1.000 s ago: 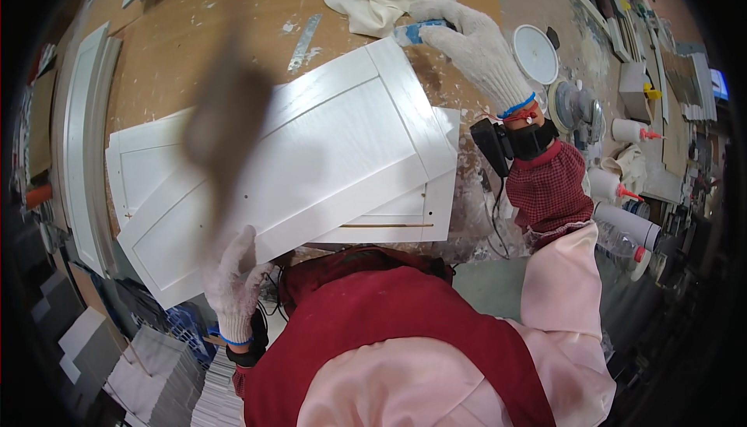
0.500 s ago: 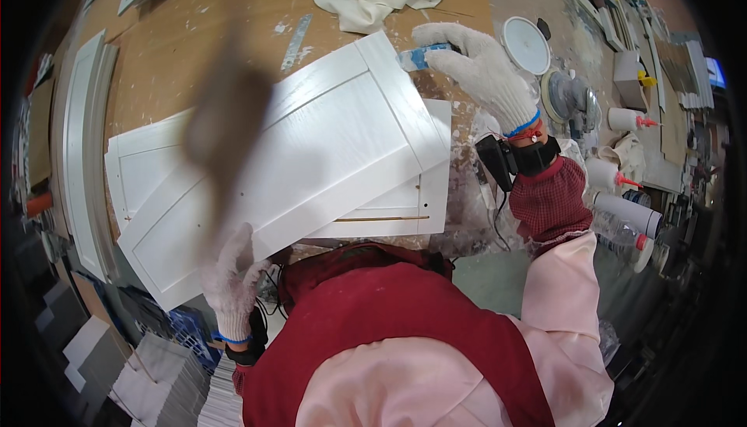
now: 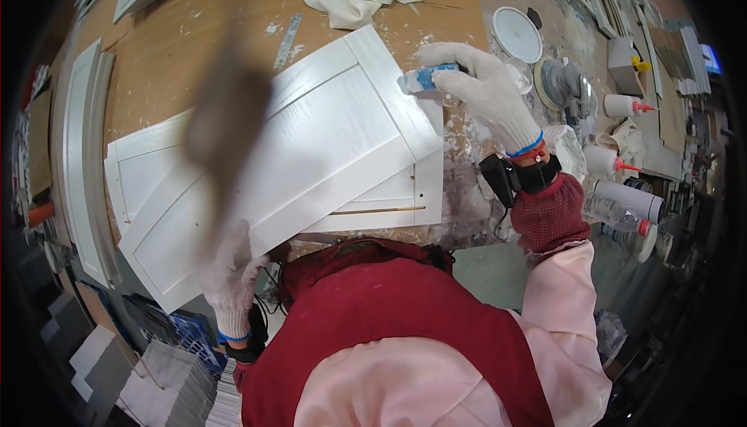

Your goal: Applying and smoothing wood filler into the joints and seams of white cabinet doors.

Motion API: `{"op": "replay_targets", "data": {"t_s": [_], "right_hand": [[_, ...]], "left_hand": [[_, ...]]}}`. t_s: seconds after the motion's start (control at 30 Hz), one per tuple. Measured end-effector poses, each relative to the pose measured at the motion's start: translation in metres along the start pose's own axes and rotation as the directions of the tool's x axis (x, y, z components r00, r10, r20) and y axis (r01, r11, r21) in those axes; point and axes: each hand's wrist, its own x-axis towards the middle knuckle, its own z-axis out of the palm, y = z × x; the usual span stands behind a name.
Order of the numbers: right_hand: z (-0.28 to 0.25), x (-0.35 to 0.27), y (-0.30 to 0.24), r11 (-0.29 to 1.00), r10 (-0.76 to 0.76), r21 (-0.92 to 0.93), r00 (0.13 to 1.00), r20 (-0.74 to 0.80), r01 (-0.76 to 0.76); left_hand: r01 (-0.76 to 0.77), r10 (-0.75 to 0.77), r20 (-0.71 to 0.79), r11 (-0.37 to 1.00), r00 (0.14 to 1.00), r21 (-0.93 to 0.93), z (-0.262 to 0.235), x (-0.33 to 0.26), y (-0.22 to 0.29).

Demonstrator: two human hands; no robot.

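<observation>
Head view: a white framed wooden cabinet door panel (image 3: 296, 154) is laid diagonally on the tabletop (image 3: 194, 45), lower left to upper centre. Its lower-left edge is gripped by the left hand (image 3: 229, 279). A small blue-and-white block (image 3: 420, 79) is clasped against its upper-right corner by the right hand (image 3: 486, 88).

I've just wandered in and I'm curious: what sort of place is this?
Probably a cabinet-door finishing workshop. White panelled doors lie on a paint-spattered workbench, the gloved right hand rubs a blue sanding block along one edge, and a power sander sits nearby.
</observation>
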Motion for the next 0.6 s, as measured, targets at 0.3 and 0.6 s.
{"op": "replay_targets", "data": {"t_s": [0.3, 0.6], "right_hand": [[0.001, 0.021, 0.001, 0.982, -0.131, -0.147, 0.987, -0.091, 0.117], [-0.002, 0.021, 0.0, 0.971, -0.13, -0.201, 0.991, 0.015, 0.13]], "left_hand": [[0.007, -0.007, -0.008, 1.0, 1.0, 0.021, 0.0, -0.001, 0.002], [0.039, -0.039, 0.003, 0.999, 0.999, -0.004, 0.001, -0.002, 0.001]]}}
